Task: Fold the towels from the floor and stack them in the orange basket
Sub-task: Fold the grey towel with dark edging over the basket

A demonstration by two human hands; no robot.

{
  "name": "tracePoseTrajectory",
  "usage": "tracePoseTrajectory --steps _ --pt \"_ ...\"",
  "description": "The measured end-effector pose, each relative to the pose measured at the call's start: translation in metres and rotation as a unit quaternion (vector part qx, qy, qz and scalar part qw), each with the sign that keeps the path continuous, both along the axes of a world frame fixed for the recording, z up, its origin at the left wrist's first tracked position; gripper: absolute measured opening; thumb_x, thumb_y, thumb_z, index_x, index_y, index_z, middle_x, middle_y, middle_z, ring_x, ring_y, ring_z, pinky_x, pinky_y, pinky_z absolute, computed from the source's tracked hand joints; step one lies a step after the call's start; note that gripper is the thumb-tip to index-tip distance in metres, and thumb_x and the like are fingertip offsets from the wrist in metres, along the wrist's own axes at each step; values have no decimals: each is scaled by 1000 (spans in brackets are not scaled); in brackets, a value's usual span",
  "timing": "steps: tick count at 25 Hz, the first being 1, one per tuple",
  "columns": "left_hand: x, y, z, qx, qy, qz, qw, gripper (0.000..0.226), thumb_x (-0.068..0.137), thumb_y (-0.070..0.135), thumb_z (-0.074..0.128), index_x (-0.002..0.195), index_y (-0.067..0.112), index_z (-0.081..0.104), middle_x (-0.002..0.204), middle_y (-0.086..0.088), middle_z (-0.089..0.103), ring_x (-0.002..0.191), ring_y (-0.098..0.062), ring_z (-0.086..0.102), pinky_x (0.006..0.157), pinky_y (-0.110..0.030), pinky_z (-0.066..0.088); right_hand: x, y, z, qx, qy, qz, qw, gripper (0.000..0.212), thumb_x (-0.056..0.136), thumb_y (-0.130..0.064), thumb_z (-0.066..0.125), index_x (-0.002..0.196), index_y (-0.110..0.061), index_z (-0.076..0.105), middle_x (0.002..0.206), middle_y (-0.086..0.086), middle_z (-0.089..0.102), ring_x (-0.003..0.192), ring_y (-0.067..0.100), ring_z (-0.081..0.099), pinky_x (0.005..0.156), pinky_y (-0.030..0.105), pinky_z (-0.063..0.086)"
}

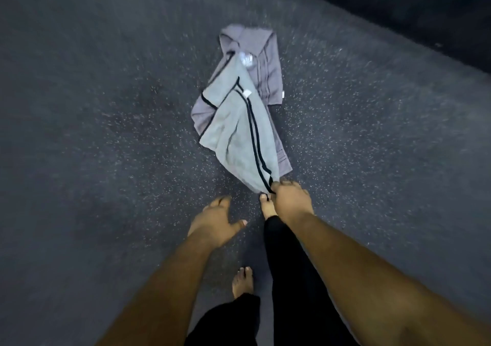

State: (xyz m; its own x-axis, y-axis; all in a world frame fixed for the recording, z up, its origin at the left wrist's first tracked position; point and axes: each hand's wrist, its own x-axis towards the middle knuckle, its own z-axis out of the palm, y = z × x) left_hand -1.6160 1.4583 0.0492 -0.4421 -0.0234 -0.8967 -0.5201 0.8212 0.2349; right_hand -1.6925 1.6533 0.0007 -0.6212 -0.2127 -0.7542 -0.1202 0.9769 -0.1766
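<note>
We have only 1 view, from the camera worn on our head, so nothing is shared with a second one. It looks steeply down and a little forward over our own body: our forearms enter from the bottom edge, and our bare feet stand directly below the lens. The speckled dark floor (pixel 106 133) fills nearly the whole wide-angle frame, curving at the edges. Everything within reach sits close; the picture is slightly blurred.
</note>
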Motion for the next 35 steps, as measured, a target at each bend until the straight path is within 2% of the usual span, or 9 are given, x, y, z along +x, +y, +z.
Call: tracePoseTrajectory --steps 4,6,9,16,21,25,28,31,35 --pt "30 -4 146 -7 74 -55 996 93 89 68 57 161 22 21 165 -6 28 146 -30 36 115 -46 40 52 10 168 -18 33 -83 996 29 101 -39 50 119 -19 63 121 7 62 119 30 53 97 42 46" --pt "54 0 199 3 126 -117 985 92 89 67 58 160 21 22 165 -6 28 146 -29 37 114 -44 40 97 18 236 -16 74 -108 991 30 101 -38 49 118 -17 62 121 8 62 118 31 54 96 42 46" --pt "97 15 254 29 165 -217 962 90 89 64 60 159 19 25 163 -7 30 146 -29 36 114 -40 39 180 32 306 -7 116 -185 976 30 99 -38 49 116 -18 62 119 9 64 116 33 56 92 41 47" --pt "233 69 354 74 178 -420 887 97 87 67 62 160 18 22 165 -8 28 148 -29 33 118 -39 34 428 86 419 43 133 -374 917 29 98 -40 45 113 -21 62 122 6 62 117 29 55 94 39 45" --pt "346 168 395 109 200 -574 786 97 87 68 61 160 18 23 165 -5 28 149 -27 31 119 -38 33 601 133 449 97 148 -495 851 28 99 -34 45 118 -21 61 127 4 60 123 27 52 96 38 44" --pt "466 251 415 127 222 -660 707 98 87 70 60 161 19 20 167 -3 24 152 -25 27 119 -38 33 750 168 459 114 170 -593 779 26 99 -35 45 116 -23 62 124 3 59 121 26 53 94 37 43" --pt "577 317 425 140 231 -712 648 100 86 72 59 162 21 19 167 -2 23 152 -24 27 119 -40 34 887 202 473 89 220 -705 668 23 99 -42 47 103 -25 62 117 3 60 114 27 57 89 37 47" --pt "690 374 440 163 231 -755 591 102 84 74 58 162 23 18 168 -2 23 152 -25 28 118 -43 35 1016 234 490 96 265 -772 569 19 98 -40 52 94 -23 61 112 5 62 108 30 60 86 38 50" --pt "821 446 466 197 246 -808 497 98 86 72 59 162 24 18 168 -1 22 152 -24 27 118 -41 35 1136 269 519 100 284 -809 505 18 97 -39 55 84 -27 51 108 4 60 104 28 60 85 38 50"
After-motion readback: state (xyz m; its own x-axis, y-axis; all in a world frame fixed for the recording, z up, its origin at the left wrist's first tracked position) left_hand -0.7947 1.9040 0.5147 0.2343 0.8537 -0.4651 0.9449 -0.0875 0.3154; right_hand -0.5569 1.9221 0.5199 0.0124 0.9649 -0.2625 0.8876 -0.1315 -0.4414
